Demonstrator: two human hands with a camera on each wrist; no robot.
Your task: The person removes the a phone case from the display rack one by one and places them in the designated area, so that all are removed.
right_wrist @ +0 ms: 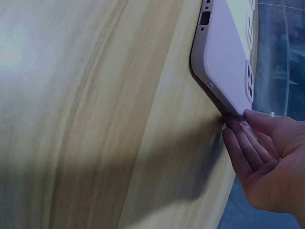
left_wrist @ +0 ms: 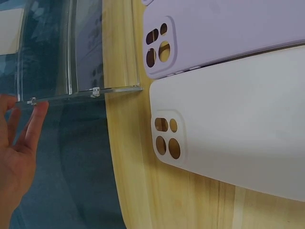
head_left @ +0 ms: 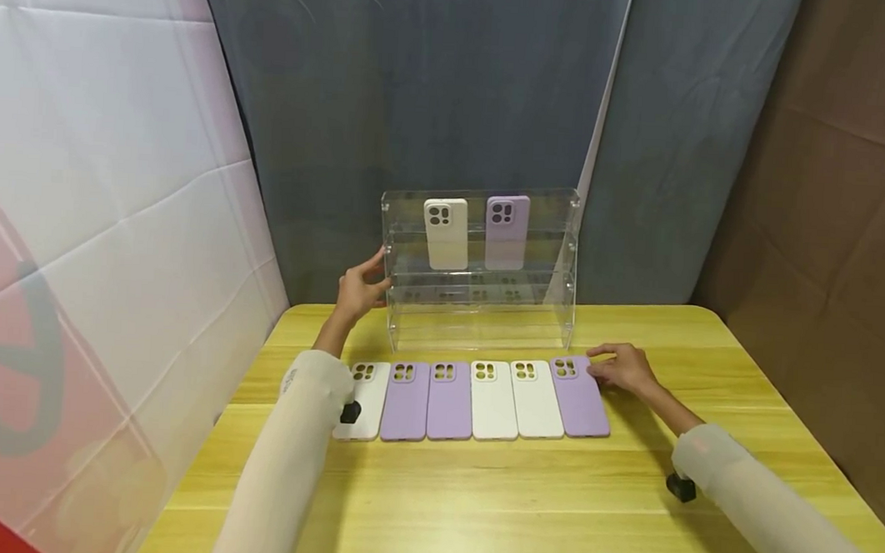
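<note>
A clear tiered acrylic stand (head_left: 478,322) stands at the back of the table, with a white phone case (head_left: 447,245) and a purple phone case (head_left: 506,245) upright on it. At the stand's left side my left hand (head_left: 359,291) touches the side panel with extended fingers (left_wrist: 35,126). Several white and purple phone cases lie in a row in front of the stand. My right hand (head_left: 624,368) pinches the upper right corner of the rightmost purple phone case (head_left: 584,405), thumb on top and fingers at its edge and underside.
The row's leftmost white phone case (head_left: 368,398) lies partly behind my left sleeve (head_left: 283,460). A wood-grain table (head_left: 475,512) bears everything. Dark curtain (head_left: 490,87) hangs close behind the stand; pale printed fabric (head_left: 120,126) and brown fabric (head_left: 829,205) line the sides.
</note>
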